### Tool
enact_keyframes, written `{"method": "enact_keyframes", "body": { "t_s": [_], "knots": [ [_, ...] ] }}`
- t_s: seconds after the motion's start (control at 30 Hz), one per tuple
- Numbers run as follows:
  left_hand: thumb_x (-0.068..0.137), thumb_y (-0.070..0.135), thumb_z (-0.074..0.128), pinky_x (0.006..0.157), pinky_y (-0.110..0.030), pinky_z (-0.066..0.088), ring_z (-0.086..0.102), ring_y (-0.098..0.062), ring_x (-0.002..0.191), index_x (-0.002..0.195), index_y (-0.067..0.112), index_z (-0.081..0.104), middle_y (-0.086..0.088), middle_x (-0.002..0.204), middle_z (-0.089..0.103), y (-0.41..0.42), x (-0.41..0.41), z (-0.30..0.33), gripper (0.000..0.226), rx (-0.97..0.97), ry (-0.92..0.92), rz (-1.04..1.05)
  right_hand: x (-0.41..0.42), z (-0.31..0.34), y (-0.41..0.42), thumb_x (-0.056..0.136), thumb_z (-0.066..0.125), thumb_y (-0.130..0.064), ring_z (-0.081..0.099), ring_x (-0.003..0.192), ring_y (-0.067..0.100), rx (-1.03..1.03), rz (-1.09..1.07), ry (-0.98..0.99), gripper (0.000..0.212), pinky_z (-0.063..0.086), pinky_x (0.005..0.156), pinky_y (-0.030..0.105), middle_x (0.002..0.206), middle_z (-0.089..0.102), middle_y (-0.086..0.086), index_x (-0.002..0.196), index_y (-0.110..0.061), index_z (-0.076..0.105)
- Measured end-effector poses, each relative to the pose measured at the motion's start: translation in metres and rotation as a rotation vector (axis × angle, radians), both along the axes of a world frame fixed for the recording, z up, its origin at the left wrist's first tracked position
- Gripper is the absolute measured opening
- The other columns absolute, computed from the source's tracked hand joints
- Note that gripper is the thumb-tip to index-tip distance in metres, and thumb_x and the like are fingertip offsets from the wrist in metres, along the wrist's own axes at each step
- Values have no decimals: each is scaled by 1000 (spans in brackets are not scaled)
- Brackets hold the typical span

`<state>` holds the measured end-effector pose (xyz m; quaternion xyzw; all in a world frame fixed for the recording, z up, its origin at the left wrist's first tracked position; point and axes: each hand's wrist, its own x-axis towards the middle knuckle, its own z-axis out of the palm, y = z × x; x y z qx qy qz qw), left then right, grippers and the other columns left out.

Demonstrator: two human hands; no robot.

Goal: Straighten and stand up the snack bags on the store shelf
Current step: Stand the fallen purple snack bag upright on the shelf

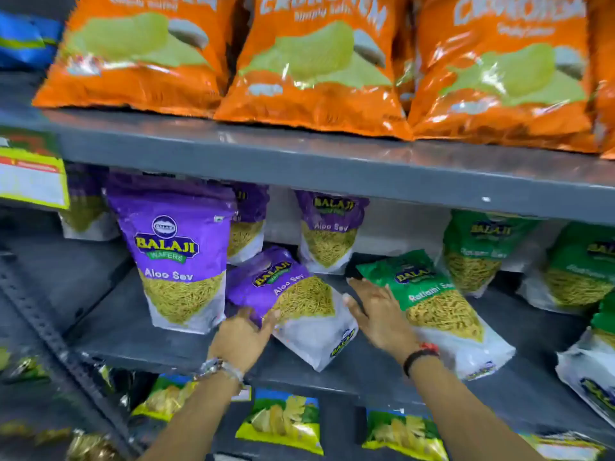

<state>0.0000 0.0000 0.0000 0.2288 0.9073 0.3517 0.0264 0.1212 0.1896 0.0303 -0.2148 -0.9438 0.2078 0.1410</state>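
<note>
Two hands: both at centre frame, over the middle shelf (pixel 139 331)
Left hand (pixel 244 337): fingers curled onto fallen purple bag (pixel 299 304)
Right hand (pixel 379 314): fingers spread, flat against fallen green bag (pixel 442 307)

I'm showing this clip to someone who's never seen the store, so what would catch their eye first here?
Probably the big orange chip bags lined along the top shelf. Next, on the middle shelf, the two fallen bags: a purple bag lying tilted with the left hand on its lower left edge, and a green bag lying beside the open right hand. An upright purple bag stands just left of them.
</note>
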Motion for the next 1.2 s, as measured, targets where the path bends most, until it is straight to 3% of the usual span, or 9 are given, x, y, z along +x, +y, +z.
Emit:
{"method": "enact_keyframes", "body": {
  "t_s": [0.07, 0.13, 0.23, 0.43, 0.6, 0.77, 0.93, 1.13, 1.2],
  "knots": [
    [74, 58, 52, 78, -45, 49, 63, -40, 84, 55, 12, 49, -27, 79, 67, 16, -16, -16, 49, 83, -349, 75, -26, -17, 21, 91, 36, -44, 44, 127, 26, -292, -35, -48, 48, 31, 108, 36, 136, 51, 14, 128, -14, 45],
    [74, 47, 63, 64, -40, 51, 60, -32, 66, 70, 9, 55, -19, 72, 62, 27, -23, -29, 39, 344, -786, 156, -47, -32, 37, 90, 40, -42, 48, 123, 25, -527, -66, -118, 44, 36, 102, 32, 135, 51, 15, 125, -15, 49],
    [79, 24, 63, 62, -27, 48, 58, -17, 69, 76, 12, 58, -7, 79, 63, 43, -22, -42, 13, 639, -1027, 130, -62, -47, 45, 88, 49, -36, 51, 112, 16, -789, -25, -156, 40, 40, 96, 29, 130, 55, 10, 119, -13, 55],
    [81, 11, 60, 48, -20, 56, 66, -13, 65, 73, 14, 61, 9, 53, 72, 43, -10, -42, 8, 793, -1047, 45, -41, -43, 38, 86, 54, -32, 51, 76, 9, -888, -14, -90, 35, 41, 58, 8, 88, 57, 4, 96, 0, 62],
    [80, 5, 58, 56, -19, 57, 67, -8, 66, 78, 14, 64, 8, 63, 74, 28, 14, -32, 11, 784, -965, -119, 14, -42, 20, 75, 62, -50, 62, 102, 23, -863, -48, -12, 56, 44, 95, 38, 112, 64, 21, 102, -1, 56],
    [77, -4, 58, 63, -15, 55, 67, -2, 68, 84, 16, 63, 12, 66, 75, 10, 31, -13, 21, 815, -807, -258, 57, -28, -7, 77, 65, -26, 65, 92, 1, -927, 36, 117, 32, 52, 72, 15, 107, 66, -5, 107, -23, 54],
    [70, -10, 62, 64, -16, 56, 68, -4, 72, 91, 13, 59, 10, 72, 76, 2, 34, 11, 32, 885, -697, -366, 69, -19, -23, 73, 72, -24, 51, 118, 14, -814, 10, 269, 58, 40, 101, 36, 126, 56, -1, 122, -20, 42],
    [77, -14, 53, 67, -14, 55, 61, -8, 79, 92, 19, 55, 3, 86, 66, 11, 24, 19, 36, 839, -621, -358, 52, -19, -19, 74, 71, -22, 55, 113, 21, -669, -6, 271, 51, 44, 99, 43, 120, 60, 5, 116, -23, 43],
    [77, -15, 53, 62, -10, 54, 63, -3, 74, 94, 19, 54, 10, 79, 69, 18, 15, 18, 38, 810, -573, -329, 36, -23, -13, 73, 72, -17, 57, 108, 19, -637, -13, 268, 52, 46, 91, 34, 112, 61, 2, 117, -15, 44]
  ]
}}
